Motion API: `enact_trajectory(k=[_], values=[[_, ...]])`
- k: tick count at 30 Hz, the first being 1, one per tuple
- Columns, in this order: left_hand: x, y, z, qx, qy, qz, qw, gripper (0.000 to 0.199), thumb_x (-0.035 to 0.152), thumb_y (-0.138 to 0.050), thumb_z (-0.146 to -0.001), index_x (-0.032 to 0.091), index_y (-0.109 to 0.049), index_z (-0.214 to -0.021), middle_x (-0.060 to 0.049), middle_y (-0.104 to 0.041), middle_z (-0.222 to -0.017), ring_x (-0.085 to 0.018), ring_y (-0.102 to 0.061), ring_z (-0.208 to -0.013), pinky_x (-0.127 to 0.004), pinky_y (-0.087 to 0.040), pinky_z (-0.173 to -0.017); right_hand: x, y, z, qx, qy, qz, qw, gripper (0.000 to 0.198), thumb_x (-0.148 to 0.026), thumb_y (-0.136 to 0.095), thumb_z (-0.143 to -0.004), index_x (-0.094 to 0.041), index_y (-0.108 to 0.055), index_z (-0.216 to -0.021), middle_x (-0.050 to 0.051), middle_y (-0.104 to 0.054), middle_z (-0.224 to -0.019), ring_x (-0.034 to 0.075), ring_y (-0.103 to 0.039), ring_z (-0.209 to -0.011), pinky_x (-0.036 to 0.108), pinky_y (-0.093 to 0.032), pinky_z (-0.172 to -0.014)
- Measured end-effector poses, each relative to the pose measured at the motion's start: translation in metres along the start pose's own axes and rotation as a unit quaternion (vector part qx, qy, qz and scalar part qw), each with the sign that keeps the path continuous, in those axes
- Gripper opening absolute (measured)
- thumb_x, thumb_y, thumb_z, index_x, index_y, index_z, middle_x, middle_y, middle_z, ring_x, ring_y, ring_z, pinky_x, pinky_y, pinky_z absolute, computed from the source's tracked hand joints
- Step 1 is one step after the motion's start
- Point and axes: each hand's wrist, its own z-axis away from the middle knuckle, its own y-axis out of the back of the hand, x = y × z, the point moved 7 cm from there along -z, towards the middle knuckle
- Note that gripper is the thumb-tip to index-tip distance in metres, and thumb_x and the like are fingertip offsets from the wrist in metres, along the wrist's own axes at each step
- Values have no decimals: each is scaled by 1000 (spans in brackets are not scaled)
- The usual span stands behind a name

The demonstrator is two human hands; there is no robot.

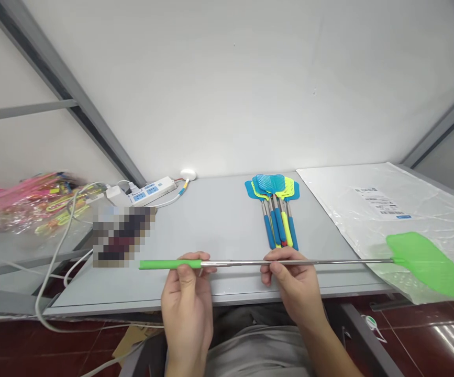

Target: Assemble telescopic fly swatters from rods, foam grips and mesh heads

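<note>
Two bare hands hold one green fly swatter (340,261), which lies across the lower half of the frame, over the near part of the desk (219,220). Its long axis runs almost level from left to right: the green grip (154,265) points to the left, the metal shaft crosses the lower middle, and the green paddle (431,264) points right, slanting slightly down to the right edge.

The left hand (189,296), lower centre-left, has its fingers closed around the right end of the grip, where the shaft begins, with the thumb on the near side. The right hand (295,283), right of centre, pinches the bare shaft between thumb and fingers. So the swatter lies crosswise within both sets of fingers; the left hand is nearer the grip's end, the right hand nearer the paddle.

Just above the right hand in the picture lies a pile of blue and yellow swatters (277,220), paddles toward the top and grips toward the bottom, roughly square to the held one. Whether their grips touch the right hand, I cannot tell. A white plastic mailer (340,209) spreads over the desk's right side, partly behind the green paddle.
</note>
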Motion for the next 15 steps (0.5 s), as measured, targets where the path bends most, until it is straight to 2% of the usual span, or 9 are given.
enact_trajectory(k=[7,11,15], values=[[17,18,-19,39,-24,13,999,24,42,-68,-86,19,-68,-94,-4,-64,-97,-13,-60,-85,-26,-54,-74,1,4,-1,24,3,1,1000,13,-33,-71,-85,-21,-73,-89,3,-68,-69,13,-61,-58,26,-49,-52],[8,15,-15,26,-12,28,999,24,43,-69,-85,20,-68,-93,-3,-63,-95,-13,-60,-81,-27,-56,-72,4,1,1,11,2,13,1000,10,-31,-73,-83,-21,-73,-86,3,-69,-69,13,-61,-57,26,-49,-51],[-15,0,4,-24,53,25,998,24,43,-70,-85,19,-67,-92,-4,-65,-97,-11,-60,-74,-26,-56,-74,5,-2,1,-2,1,32,1000,8,-28,-75,-81,-22,-75,-87,3,-71,-70,13,-62,-56,27,-50,-53]])
